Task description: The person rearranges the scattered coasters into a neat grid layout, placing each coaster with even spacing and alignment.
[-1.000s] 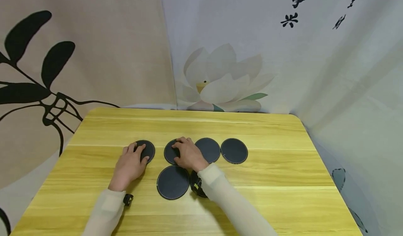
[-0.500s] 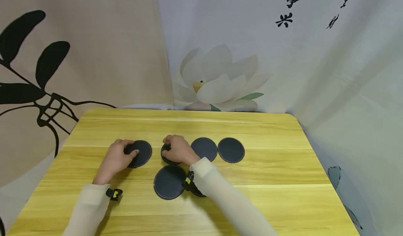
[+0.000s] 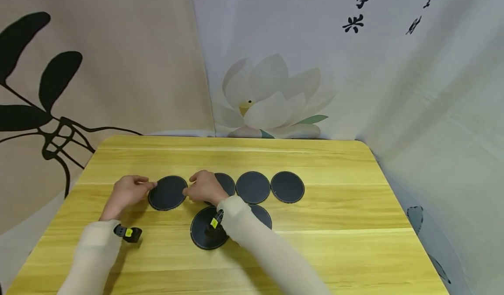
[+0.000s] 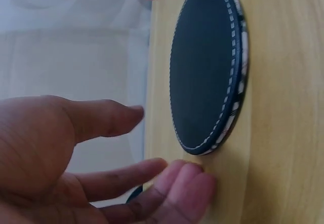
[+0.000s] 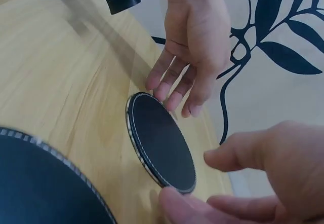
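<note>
A round black coaster (image 3: 168,193) with pale edge stitching lies flat at the left end of the back row. My left hand (image 3: 125,194) hovers at its left edge; in the left wrist view, the loosely bent fingers and thumb of that hand (image 4: 101,153) are apart and hold nothing. On the coaster's other side is my right hand (image 3: 204,186), partly covering a second coaster (image 3: 226,182). Seen from the right wrist, the right hand's fingertips (image 5: 177,203) come close to the first coaster's rim; contact cannot be told. No thing is held in either hand.
Two more black coasters, a middle one (image 3: 253,187) and a right one (image 3: 288,187), continue the back row. In front lie a larger-looking coaster (image 3: 201,231) and another (image 3: 264,216) partly behind the right sleeve. A wooden table (image 3: 346,225) carries them, with printed curtains (image 3: 157,67) behind.
My left hand has slid leftward off the left coaster, uncovering it. My right hand has moved left from the second coaster to beside the left one. The coasters keep their arrangement.
</note>
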The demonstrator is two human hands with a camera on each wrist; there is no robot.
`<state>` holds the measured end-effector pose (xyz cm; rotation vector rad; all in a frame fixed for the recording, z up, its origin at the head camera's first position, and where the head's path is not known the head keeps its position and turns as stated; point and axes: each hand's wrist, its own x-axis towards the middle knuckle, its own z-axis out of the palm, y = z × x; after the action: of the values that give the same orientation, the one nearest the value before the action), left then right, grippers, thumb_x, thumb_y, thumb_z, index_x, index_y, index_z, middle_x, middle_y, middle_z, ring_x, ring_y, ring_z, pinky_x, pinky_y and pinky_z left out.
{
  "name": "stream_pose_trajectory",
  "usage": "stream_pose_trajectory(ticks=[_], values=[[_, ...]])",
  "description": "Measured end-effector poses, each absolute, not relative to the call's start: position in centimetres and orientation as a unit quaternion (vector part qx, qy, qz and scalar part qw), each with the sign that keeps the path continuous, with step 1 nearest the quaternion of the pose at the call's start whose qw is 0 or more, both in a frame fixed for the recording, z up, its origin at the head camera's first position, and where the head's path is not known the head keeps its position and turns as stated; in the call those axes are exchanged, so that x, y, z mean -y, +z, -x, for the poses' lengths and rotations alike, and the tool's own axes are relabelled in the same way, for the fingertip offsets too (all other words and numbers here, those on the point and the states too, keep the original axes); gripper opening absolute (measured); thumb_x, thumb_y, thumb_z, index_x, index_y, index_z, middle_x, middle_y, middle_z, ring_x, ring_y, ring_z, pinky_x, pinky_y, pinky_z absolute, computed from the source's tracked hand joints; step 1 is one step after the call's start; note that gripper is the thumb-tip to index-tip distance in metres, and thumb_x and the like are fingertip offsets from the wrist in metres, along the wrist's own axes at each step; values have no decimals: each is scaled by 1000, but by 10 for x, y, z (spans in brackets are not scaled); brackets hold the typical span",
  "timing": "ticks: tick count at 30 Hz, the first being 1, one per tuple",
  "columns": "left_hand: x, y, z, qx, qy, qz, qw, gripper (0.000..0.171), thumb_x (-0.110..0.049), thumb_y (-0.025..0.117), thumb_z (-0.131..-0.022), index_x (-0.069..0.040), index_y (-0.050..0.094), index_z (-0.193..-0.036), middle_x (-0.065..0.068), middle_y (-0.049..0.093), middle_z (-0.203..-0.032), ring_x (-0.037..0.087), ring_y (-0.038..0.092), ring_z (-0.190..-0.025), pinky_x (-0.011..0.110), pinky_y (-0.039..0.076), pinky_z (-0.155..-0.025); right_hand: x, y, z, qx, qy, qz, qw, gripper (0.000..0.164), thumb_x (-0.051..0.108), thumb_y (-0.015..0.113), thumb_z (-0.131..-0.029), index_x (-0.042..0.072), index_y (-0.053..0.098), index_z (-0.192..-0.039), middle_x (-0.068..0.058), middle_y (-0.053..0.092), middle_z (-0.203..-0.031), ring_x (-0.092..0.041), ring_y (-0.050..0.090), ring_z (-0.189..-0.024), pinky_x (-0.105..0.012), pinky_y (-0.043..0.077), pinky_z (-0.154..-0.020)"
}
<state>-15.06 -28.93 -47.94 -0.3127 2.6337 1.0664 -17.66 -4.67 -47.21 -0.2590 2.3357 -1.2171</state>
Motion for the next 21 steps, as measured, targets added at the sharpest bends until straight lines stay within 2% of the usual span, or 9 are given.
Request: stream_pose_trajectory(ticks=[1,5,8,9,11,12,13,18,21], values=[[290,-478,151,-908,372,117,151,67,-36,57,-103,16,46,-143,36,60,-129,28,73,-89,36,60,-75,50,-472,176,-860,-440,87,244,48,22,74,-94,6,64,-138,-6,80,-96,-15,69,-65,-24,52,-70],[288,-476,153,-900,377,139,167,60,-32,58,-103,16,52,-138,32,66,-120,19,74,-80,37,61,-75,57,-473,177,-878,-413,72,229,44,26,76,-93,7,69,-132,-4,76,-116,-14,67,-77,-28,54,-78],[284,-478,154,-893,393,148,164,55,-28,58,-102,15,55,-136,32,66,-118,19,73,-79,35,62,-73,62,-478,179,-880,-411,64,229,19,26,77,-91,7,75,-90,0,70,-86,-14,58,-67,-28,50,-63],[283,-479,154,-890,398,151,162,54,-27,59,-102,15,55,-136,32,66,-119,19,72,-79,34,62,-72,64,-480,180,-880,-413,62,228,25,25,77,-91,9,68,-74,2,61,-70,-13,51,-57,-28,45,-56],[281,-481,155,-890,399,157,158,51,-26,59,-102,14,57,-133,32,67,-118,19,71,-78,33,61,-70,67,-484,182,-878,-418,56,228,46,23,77,-91,14,47,-56,4,37,-52,-13,32,-46,-28,31,-48],[280,-482,156,-890,397,160,156,48,-25,59,-102,13,59,-131,32,66,-118,19,71,-78,33,61,-69,70,-485,182,-875,-422,52,231,54,22,76,-91,17,38,-54,4,27,-51,-15,25,-44,-29,26,-47],[280,-482,156,-891,395,163,154,45,-23,60,-101,12,61,-129,31,66,-118,20,71,-77,33,61,-68,72,-486,182,-875,-423,49,230,55,22,77,-90,17,37,-53,4,26,-50,-15,25,-43,-29,25,-46],[279,-484,154,-889,393,187,145,34,-17,62,-100,9,67,-121,29,66,-114,22,69,-78,32,61,-67,81,-485,177,-881,-408,45,234,49,23,77,-90,15,45,-55,3,31,-53,-15,32,-45,-29,28,-46],[279,-485,152,-888,395,191,141,33,-15,65,-99,10,66,-121,29,66,-112,23,68,-78,32,61,-66,84,-485,175,-888,-397,44,230,52,24,76,-91,15,42,-53,3,28,-51,-14,29,-43,-28,27,-44]])
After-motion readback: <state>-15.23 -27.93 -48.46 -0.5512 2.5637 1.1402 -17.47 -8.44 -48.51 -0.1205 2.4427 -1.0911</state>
